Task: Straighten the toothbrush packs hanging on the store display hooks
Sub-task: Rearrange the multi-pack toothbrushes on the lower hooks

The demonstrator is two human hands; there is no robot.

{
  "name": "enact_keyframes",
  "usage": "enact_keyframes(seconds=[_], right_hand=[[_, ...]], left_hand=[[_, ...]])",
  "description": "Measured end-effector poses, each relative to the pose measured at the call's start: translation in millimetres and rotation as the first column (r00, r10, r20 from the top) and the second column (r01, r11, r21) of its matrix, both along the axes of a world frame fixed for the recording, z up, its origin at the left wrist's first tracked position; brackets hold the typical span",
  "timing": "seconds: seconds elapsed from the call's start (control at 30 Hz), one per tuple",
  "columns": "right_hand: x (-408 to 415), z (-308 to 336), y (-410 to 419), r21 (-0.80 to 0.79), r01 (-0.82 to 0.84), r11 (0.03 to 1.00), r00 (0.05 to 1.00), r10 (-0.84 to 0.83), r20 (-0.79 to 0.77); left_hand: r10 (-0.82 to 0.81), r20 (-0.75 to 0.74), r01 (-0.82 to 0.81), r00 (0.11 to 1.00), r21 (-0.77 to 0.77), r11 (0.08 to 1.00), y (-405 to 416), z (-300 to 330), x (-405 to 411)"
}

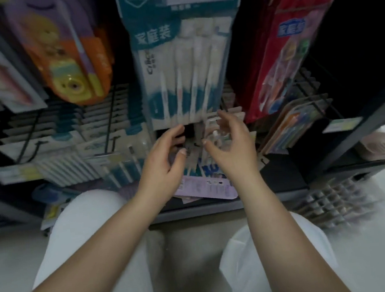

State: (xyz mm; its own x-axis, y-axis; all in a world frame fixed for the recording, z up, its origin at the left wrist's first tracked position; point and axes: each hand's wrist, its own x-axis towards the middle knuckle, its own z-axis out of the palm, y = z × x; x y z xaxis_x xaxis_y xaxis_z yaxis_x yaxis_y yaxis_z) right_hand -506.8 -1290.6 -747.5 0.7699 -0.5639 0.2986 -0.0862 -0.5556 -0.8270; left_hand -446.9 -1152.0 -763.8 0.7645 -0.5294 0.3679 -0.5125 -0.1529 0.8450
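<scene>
The rack [350, 135] filled the view, a dark frame of wire hooks hung with toothbrush packs, seen from above by a person crouched before it in white trousers [94, 237]. Biggest among the packs was the teal pack [178, 60] at centre, its foot hanging just above both hands. To its right hung a red pack [283, 50], to its left an orange pack [73, 63], both tilted outward in the wide lens. Lower left, a row of white packs [70, 162] sat close together on their hooks.

The task's packs at that moment were the small packs [201, 149] on the lower middle hooks, between the two hands and under the teal pack. They looked fanned and crooked, though blur hid how each sat on its hook. A lilac pack [209, 186] lay flat below them, seemingly off any hook.

The left hand [162, 162] reached in with fingers loosely curled, its tips at the packs' left edge; whether it pinched one could not be told. The right hand [231, 146] was spread, fingers apart and lightly bent, holding nothing visible, just beside the packs' right edge.

To do this well, the hands should probably close on the bunch from both sides, square the cards' edges, then slide them back along the hook together, without snagging the teal pack above.
</scene>
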Motion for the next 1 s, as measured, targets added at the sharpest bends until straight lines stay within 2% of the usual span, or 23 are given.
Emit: enact_keyframes(seconds=[0.1, 0.3, 0.4, 0.57, 0.73, 0.83, 1.0], right_hand=[[23.1, -7.8, 21.6, -0.055, -0.076, 0.996, 0.997, 0.074, -0.027], [54.6, -11.4, 60.0, 0.092, -0.276, 0.957, 0.957, 0.283, -0.065], [65.4, -16.1, 71.1, 0.115, -0.294, 0.949, 0.951, 0.303, -0.066], [85.9, -23.4, 78.8, 0.157, -0.286, 0.945, 0.946, 0.304, -0.11], [107.9, -8.6, 88.3, 0.133, -0.237, 0.962, 0.958, 0.254, -0.13], [113.6, 4.8, 89.4, 0.019, -0.282, 0.959, 0.952, 0.282, -0.118], [102.6, -12.9, 80.0, -0.039, -0.283, 0.958, 0.952, 0.275, -0.137]], left_hand=[[0.098, 0.014, -0.098, 0.995, -0.002, 0.995, 22.5, 1.8, 14.0], [0.209, 0.086, -0.213, 0.974, 0.05, 0.976, 61.2, 8.9, 25.8], [0.246, 0.104, -0.254, 0.964, 0.081, 0.964, 77.1, 18.8, 30.4], [0.33, 0.22, -0.359, 0.918, 0.105, 0.928, 110.0, 38.9, 57.6], [0.398, 0.147, -0.418, 0.905, 0.148, 0.896, 133.9, 29.6, 74.0], [0.438, 0.044, -0.438, 0.898, 0.181, 0.88, 140.8, 23.7, 77.0], [0.442, -0.008, -0.422, 0.897, 0.284, 0.861, 137.6, 15.1, 84.6]])
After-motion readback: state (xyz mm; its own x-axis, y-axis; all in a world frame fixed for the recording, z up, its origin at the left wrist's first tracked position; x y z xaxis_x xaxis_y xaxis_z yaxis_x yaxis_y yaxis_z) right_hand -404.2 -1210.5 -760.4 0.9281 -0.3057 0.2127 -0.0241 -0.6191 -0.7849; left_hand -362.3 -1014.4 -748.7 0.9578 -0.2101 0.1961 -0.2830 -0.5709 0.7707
